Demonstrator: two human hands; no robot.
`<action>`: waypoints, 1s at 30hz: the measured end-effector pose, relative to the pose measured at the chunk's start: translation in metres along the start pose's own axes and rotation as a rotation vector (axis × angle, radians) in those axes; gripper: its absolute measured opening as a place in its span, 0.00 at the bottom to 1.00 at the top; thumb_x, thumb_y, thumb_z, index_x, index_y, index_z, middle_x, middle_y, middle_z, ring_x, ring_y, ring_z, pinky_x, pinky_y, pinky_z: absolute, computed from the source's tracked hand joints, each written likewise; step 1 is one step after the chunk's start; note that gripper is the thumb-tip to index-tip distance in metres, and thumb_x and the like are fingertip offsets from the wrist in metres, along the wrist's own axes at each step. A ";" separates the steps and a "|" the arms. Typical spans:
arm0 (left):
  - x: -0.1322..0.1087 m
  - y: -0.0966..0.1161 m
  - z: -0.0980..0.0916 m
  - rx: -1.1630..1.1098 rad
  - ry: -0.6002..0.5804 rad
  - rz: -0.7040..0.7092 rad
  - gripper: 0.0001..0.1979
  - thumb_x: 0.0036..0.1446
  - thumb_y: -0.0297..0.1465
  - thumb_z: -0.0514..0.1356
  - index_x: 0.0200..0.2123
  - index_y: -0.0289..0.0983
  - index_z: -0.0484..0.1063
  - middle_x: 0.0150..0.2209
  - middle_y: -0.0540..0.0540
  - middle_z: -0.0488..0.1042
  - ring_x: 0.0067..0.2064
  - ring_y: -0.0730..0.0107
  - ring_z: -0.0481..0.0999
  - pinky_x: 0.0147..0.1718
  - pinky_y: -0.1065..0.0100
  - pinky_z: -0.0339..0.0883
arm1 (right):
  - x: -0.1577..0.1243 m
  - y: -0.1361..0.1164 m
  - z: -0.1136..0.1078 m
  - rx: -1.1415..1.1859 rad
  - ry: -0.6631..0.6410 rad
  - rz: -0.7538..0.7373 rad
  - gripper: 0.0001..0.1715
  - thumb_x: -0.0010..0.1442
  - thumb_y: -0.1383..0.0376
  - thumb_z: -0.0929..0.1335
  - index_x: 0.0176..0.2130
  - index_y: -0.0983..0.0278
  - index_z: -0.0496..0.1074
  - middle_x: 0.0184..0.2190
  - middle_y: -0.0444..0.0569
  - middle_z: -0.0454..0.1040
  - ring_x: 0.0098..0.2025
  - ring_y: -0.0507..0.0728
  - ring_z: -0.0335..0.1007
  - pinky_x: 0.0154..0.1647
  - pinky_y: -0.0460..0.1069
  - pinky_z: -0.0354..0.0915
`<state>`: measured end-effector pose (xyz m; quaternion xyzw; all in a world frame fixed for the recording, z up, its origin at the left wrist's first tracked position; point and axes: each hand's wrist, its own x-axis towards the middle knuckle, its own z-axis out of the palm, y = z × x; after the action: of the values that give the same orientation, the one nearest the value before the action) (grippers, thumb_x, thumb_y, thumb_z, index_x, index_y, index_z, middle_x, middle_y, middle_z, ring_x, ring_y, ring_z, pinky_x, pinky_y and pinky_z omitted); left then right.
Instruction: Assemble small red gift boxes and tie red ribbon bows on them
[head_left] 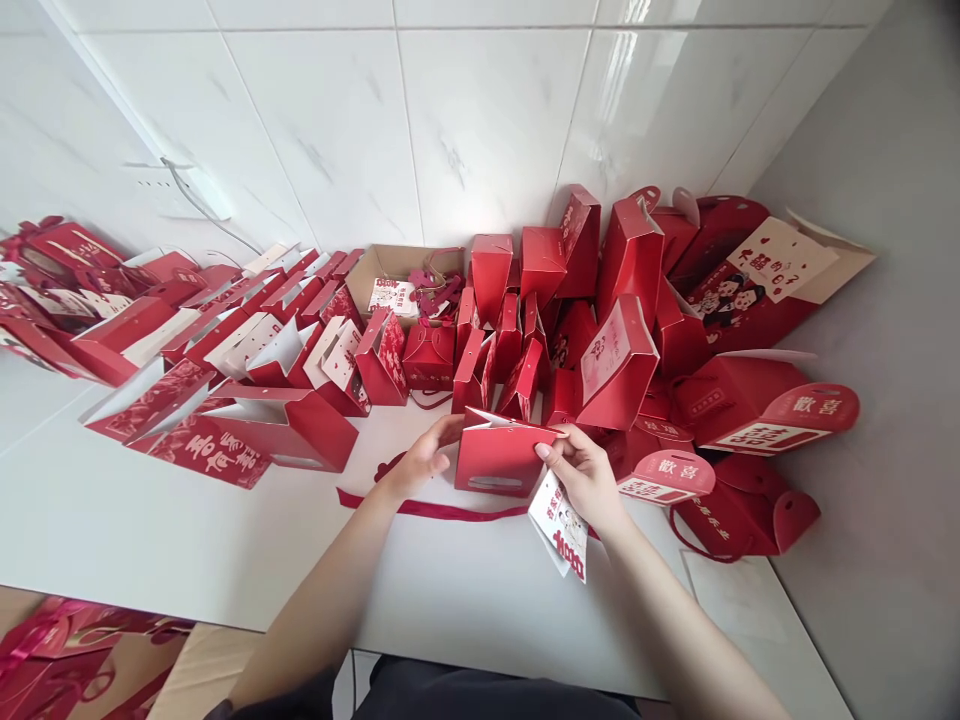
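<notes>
A red gift bag stands upright in front of me, its folded top edge slightly parted. My left hand is at the bag's left side, fingers reaching behind its top corner and thumb apart; the fingertips are partly hidden. At the upper right corner, my right hand pinches the bag's edge. A white folded card with red print and a cartoon couple hangs beneath the right hand's fingers, against the palm side. Under the bag, a dark red ribbon lies across the table.
Rows of red and white gift bags fill the left. An open cardboard box with tags stands against the tiled wall. Red boxes crowd the right, by a grey wall. Below the table's left edge is a carton beside red bags.
</notes>
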<state>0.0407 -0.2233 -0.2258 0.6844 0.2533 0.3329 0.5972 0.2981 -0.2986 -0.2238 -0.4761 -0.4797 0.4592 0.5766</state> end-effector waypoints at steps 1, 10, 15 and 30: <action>-0.001 0.001 0.001 0.037 -0.005 0.026 0.43 0.50 0.57 0.64 0.63 0.40 0.63 0.61 0.35 0.68 0.63 0.44 0.67 0.63 0.49 0.60 | -0.001 0.002 -0.002 0.034 0.034 0.003 0.16 0.58 0.55 0.74 0.31 0.62 0.68 0.19 0.37 0.60 0.21 0.48 0.52 0.23 0.45 0.51; -0.004 0.043 0.022 0.062 -0.029 0.032 0.42 0.54 0.52 0.65 0.66 0.41 0.60 0.66 0.36 0.63 0.66 0.44 0.63 0.63 0.51 0.61 | -0.018 0.000 -0.013 0.201 0.265 -0.001 0.23 0.58 0.46 0.71 0.30 0.59 0.63 0.19 0.37 0.56 0.18 0.48 0.47 0.17 0.44 0.47; -0.004 0.070 0.036 -0.064 -0.034 -0.144 0.21 0.65 0.41 0.59 0.58 0.43 0.72 0.55 0.41 0.76 0.53 0.54 0.77 0.44 0.63 0.74 | -0.028 -0.027 -0.003 0.367 0.370 0.172 0.20 0.60 0.48 0.71 0.31 0.57 0.63 0.20 0.36 0.53 0.17 0.48 0.42 0.16 0.45 0.44; 0.007 0.087 0.068 0.289 0.168 0.035 0.19 0.66 0.42 0.55 0.47 0.37 0.80 0.38 0.44 0.81 0.39 0.60 0.79 0.37 0.65 0.72 | -0.020 -0.019 -0.005 0.343 0.315 0.147 0.22 0.60 0.49 0.71 0.30 0.58 0.58 0.20 0.36 0.53 0.16 0.47 0.42 0.14 0.45 0.41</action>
<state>0.0925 -0.2760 -0.1433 0.7374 0.3356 0.3593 0.4632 0.3025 -0.3218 -0.2074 -0.4705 -0.2627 0.4949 0.6817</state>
